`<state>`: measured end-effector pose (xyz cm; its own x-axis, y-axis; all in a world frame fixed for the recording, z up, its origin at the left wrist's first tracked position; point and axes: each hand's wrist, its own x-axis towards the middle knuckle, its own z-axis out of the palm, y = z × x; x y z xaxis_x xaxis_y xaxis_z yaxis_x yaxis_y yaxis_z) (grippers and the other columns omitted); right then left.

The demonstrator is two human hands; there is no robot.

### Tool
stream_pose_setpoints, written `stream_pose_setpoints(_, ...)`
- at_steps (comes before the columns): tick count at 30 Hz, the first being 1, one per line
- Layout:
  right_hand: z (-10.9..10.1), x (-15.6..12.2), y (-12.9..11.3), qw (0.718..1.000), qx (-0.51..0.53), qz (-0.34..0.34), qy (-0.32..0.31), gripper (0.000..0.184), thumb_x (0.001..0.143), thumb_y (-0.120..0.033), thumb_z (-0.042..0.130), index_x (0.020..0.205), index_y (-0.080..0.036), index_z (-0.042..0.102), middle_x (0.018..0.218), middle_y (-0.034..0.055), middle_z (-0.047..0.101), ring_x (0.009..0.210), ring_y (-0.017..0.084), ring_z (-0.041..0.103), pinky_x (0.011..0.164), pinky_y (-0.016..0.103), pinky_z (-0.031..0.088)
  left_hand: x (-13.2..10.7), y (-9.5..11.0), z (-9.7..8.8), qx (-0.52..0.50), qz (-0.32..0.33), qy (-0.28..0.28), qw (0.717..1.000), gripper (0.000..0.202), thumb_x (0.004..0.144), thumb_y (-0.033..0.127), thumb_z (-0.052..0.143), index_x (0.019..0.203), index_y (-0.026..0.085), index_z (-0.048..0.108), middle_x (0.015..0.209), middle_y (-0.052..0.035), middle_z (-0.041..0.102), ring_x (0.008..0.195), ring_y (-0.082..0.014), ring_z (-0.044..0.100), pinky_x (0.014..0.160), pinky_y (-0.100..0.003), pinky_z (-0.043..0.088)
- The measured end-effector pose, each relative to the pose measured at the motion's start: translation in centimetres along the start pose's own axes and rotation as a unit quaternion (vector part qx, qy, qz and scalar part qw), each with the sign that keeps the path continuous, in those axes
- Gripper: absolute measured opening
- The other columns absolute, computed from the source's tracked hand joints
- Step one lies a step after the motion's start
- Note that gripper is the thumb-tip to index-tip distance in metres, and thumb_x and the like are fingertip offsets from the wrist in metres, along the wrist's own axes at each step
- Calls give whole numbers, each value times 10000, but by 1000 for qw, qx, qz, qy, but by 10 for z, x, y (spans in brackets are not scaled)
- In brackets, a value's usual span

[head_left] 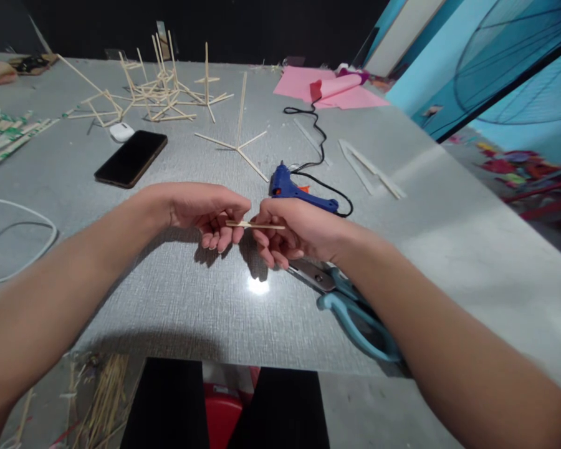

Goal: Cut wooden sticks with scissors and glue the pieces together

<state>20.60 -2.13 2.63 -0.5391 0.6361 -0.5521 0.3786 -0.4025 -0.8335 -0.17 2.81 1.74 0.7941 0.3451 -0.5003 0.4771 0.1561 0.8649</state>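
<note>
Thin wooden stick (255,225): pinched at either end by left hand (206,212) and right hand (299,234), fingers closed, above grey table (449,237). Adjacent: scissors (346,305), blue glue gun (299,190).

A black phone (131,158) lies beside a small white case (121,131) on the grey table (449,249). A blue glue gun (299,192) rests near teal scissors (350,312). Stick frames (159,93) and pink paper (327,87) sit farther back.

Bright overhead light, glare spot on table (258,285) (edges stretched), soft shadows.
</note>
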Motion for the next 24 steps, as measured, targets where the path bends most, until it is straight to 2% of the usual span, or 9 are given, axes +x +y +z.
stream_pose_setpoints(12, -3, 4, 3, 1000, 8, 5, -7, 336, 883, -372, 493, 592, -218, 557, 532, 108, 643, 443, 181, 593, 362, 261, 380, 0, -1, 0, 12, 16, 0, 1000, 258, 800, 326, 542, 721, 161, 724, 570, -79, 690, 468, -166, 594, 497, -244, 536)
stream_pose_setpoints(16, -1, 4, 0, 1000, 1, 13, -7, 337, 882, -365, 482, 586, -217, 547, 513, 111, 635, 432, 177, 580, 350, 251, 356, 0, 1, 0, 20, 10, -5, 1000, 258, 787, 332, 546, 746, 155, 730, 596, -82, 700, 491, -174, 606, 528, -263, 559)
stream_pose_setpoints(20, 1, 2, -2, 1000, -2, 17, -2, 322, 870, -351, 483, 582, -214, 527, 508, 120, 637, 410, 168, 562, 337, 246, 323, -1, 2, 2, 25, -4, 5, 1000, 268, 797, 337, 531, 720, 153, 710, 609, -88, 708, 481, -167, 601, 491, -249, 539)
stream_pose_setpoints(24, 0, 2, -2, 1000, -7, 15, -6, 306, 857, -351, 481, 589, -211, 527, 524, 128, 652, 402, 160, 561, 341, 245, 325, -1, -1, 1, 24, 4, -9, 1000, 277, 813, 343, 527, 751, 152, 717, 640, -90, 727, 494, -163, 610, 495, -240, 535)
